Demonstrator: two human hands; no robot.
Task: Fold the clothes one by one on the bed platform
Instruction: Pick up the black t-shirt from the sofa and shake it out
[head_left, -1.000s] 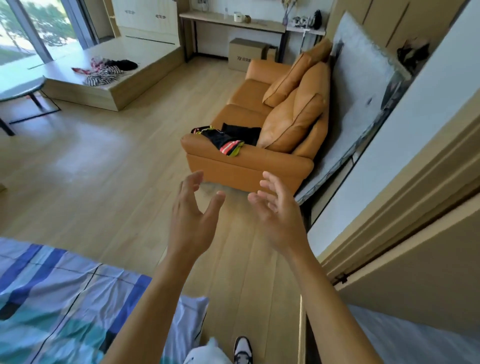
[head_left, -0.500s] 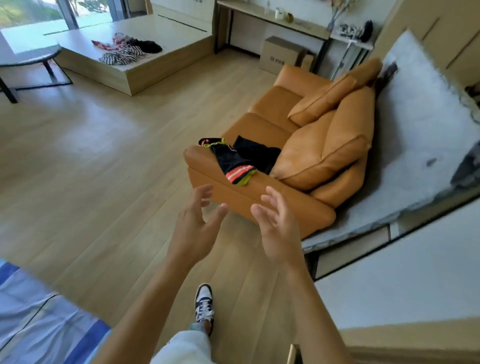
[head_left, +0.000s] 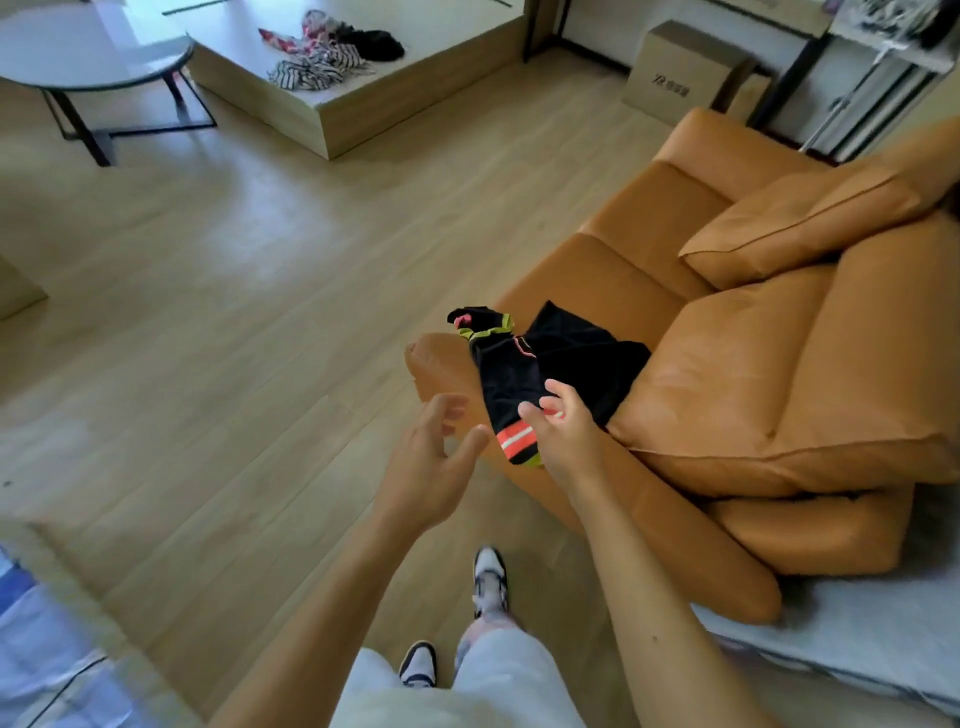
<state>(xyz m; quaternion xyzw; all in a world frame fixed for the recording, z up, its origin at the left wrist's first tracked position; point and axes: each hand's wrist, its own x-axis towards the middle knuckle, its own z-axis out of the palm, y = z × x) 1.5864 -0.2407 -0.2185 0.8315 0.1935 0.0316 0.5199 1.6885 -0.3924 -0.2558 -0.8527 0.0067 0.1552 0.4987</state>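
Note:
A black garment (head_left: 550, 364) with red and yellow-green trim lies draped over the arm of an orange sofa (head_left: 727, 364). My right hand (head_left: 566, 436) hovers over its lower end with fingers spread, close to the cloth; whether it touches is unclear. My left hand (head_left: 431, 462) is open just left of the sofa arm, holding nothing. Far back, a low wooden bed platform (head_left: 395, 88) carries a loose pile of clothes (head_left: 327, 57), striped, red and black.
A round glass table (head_left: 88, 57) stands at the far left. A cardboard box (head_left: 685, 73) sits behind the sofa. Wooden floor (head_left: 234, 312) stretches between me and the platform. A blue striped sheet (head_left: 47, 649) shows at the bottom left; my feet (head_left: 488, 582) stand by the sofa.
I have walked closer to the sofa. Both hands moved forward, and my right hand now reaches the black garment on the sofa arm.

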